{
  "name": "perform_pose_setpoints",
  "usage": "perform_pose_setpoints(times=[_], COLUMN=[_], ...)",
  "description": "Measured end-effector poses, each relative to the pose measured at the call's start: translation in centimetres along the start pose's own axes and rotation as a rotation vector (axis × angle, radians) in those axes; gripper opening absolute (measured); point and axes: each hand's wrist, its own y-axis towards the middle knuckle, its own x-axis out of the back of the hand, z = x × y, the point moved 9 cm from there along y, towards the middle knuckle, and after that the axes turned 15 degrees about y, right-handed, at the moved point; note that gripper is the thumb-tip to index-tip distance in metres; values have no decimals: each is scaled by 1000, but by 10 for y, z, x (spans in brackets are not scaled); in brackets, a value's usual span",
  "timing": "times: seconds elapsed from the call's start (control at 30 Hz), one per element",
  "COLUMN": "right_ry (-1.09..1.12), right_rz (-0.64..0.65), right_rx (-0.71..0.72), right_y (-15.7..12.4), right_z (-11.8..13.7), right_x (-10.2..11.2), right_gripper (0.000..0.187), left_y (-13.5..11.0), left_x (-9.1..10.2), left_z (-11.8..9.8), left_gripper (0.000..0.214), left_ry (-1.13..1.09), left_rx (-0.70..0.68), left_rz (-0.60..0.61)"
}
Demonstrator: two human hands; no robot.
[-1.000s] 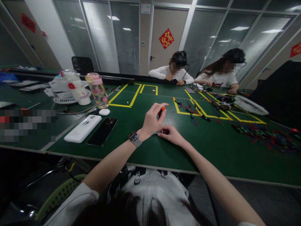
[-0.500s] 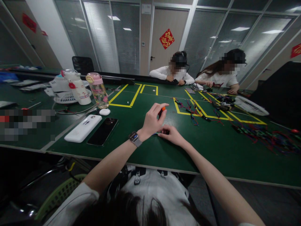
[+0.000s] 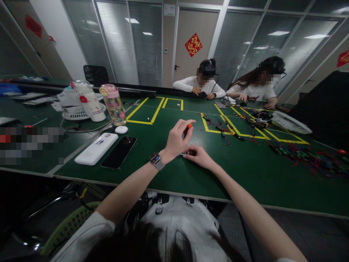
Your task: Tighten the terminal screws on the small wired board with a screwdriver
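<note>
My left hand (image 3: 176, 140), with a watch on its wrist, is raised above the green table (image 3: 163, 174), fingers closed round a small tool with an orange tip (image 3: 188, 127). Just below and to the right, my right hand (image 3: 198, 155) rests on the table with its fingers pinched on a small dark part (image 3: 188, 154); I cannot make out what the part is. The two hands almost touch.
A white power bank (image 3: 96, 148), a black phone (image 3: 119, 152) and a white earbud case (image 3: 121, 130) lie to the left. Two drinking bottles (image 3: 112, 104) stand behind them. Coloured wires (image 3: 308, 156) are strewn at the right. Two people sit across the table.
</note>
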Motion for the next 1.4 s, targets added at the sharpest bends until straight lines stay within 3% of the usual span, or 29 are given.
perform_pose_setpoints(times=[1.4], right_ry=[30], right_rz=[-10], right_rx=[-1], right_y=[-1], right_z=[0], right_x=[1], right_gripper=[16], left_y=[-1], left_x=[1], left_z=[-2], left_gripper=[20], left_ry=[-1], left_rx=[-15], left_rz=[-9])
